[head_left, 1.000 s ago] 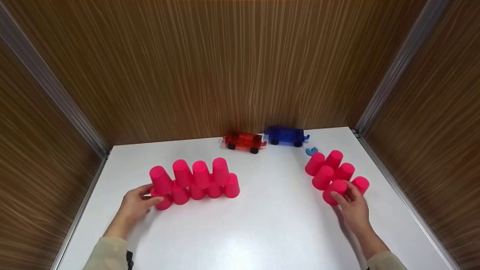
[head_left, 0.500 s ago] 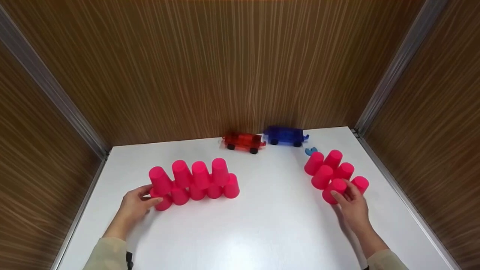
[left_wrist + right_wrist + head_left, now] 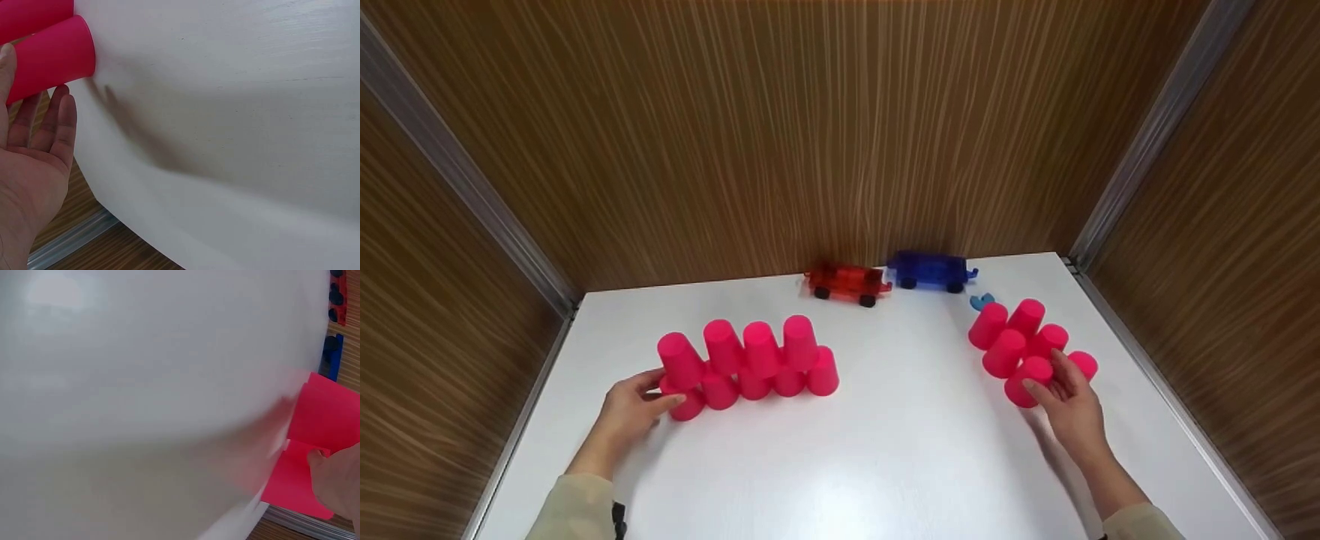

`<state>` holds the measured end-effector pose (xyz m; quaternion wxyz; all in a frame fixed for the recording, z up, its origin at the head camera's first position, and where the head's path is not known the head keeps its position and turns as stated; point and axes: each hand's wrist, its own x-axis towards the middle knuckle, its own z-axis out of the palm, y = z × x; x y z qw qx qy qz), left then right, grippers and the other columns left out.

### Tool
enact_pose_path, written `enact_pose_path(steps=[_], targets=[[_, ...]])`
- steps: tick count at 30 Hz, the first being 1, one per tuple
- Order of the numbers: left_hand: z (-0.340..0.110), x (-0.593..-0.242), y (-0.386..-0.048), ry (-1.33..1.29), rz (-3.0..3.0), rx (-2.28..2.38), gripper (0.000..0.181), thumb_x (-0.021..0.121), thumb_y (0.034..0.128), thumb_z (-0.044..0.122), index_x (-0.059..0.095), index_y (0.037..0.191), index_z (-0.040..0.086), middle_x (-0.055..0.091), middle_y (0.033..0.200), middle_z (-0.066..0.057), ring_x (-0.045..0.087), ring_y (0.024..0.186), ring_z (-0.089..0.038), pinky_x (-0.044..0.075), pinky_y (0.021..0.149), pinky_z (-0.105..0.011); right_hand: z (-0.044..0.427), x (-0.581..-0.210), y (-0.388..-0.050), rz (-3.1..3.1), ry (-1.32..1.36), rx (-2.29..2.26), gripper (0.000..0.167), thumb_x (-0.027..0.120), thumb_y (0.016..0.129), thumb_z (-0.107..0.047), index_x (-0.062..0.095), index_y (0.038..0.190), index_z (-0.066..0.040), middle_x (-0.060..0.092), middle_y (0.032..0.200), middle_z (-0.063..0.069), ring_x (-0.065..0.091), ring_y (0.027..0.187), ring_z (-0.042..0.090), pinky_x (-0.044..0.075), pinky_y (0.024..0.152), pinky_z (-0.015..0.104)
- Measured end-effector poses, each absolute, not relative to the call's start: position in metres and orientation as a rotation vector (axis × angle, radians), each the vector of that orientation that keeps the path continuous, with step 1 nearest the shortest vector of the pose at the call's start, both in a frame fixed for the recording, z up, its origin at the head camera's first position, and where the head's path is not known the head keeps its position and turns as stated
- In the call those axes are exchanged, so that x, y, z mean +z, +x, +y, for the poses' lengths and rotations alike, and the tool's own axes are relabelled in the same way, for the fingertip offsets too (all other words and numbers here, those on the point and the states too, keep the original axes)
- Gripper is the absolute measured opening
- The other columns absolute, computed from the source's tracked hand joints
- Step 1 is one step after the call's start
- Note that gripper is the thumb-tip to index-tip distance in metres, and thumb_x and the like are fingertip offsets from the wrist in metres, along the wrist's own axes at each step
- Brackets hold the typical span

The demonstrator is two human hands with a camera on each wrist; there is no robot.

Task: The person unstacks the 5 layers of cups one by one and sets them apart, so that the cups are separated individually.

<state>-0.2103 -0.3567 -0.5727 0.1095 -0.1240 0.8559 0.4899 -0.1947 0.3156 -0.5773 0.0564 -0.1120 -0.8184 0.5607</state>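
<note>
Several pink cups stand upside down in a two-tier row on the left of the white table. My left hand [image 3: 631,409] holds the end bottom cup [image 3: 688,406], thumb in front and fingers behind; in the left wrist view that cup [image 3: 56,56] shows beside the thumb. Directly above it sits an upper cup [image 3: 681,360]. On the right is a tight cluster of pink cups. There my right hand [image 3: 1072,416] keeps its thumb on the front cup [image 3: 1024,386], while its index finger stretches towards a cup [image 3: 1048,339] behind. Contact of the other fingers is partly hidden.
A red toy wagon [image 3: 849,283] and a blue one [image 3: 931,271] stand against the wood-grain back wall [image 3: 840,135]. A small light-blue curved piece [image 3: 982,301] lies behind the right cluster. The white table [image 3: 870,442] has walls on its left and right.
My right hand has shifted slightly right, its index finger moving off the front cup and reaching farther back. The left hand and the cups look unchanged.
</note>
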Motion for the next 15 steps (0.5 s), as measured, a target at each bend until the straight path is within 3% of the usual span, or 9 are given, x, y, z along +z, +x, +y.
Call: enact_pose_path(steps=[8, 15], targets=[[-0.356, -0.571, -0.210, -0.356, 2.524, 1.439, 0.085, 0.084, 0.0931, 0.037, 0.043, 0.162, 0.009, 0.049, 0.156, -0.022, 0.056, 0.136, -0.043, 0.060, 0.096, -0.043, 0.300, -0.539, -0.200, -2.471, -0.239, 1.565, 0.088, 0.080, 0.096, -0.037, 0.032, 0.168, -0.020, 0.044, 0.163, 0.013, 0.044, 0.148, 0.040, 0.047, 0.099, 0.012], [-0.356, -0.572, -0.209, -0.363, 2.521, 1.442, 0.085, 0.084, 0.0928, 0.039, 0.044, 0.162, 0.009, 0.050, 0.156, -0.022, 0.056, 0.135, -0.042, 0.059, 0.098, -0.044, 0.253, -0.510, -0.215, -2.399, -0.033, 1.677, 0.082, 0.081, 0.096, -0.030, 0.038, 0.165, -0.021, 0.049, 0.161, 0.009, 0.046, 0.149, 0.033, 0.048, 0.103, 0.016]])
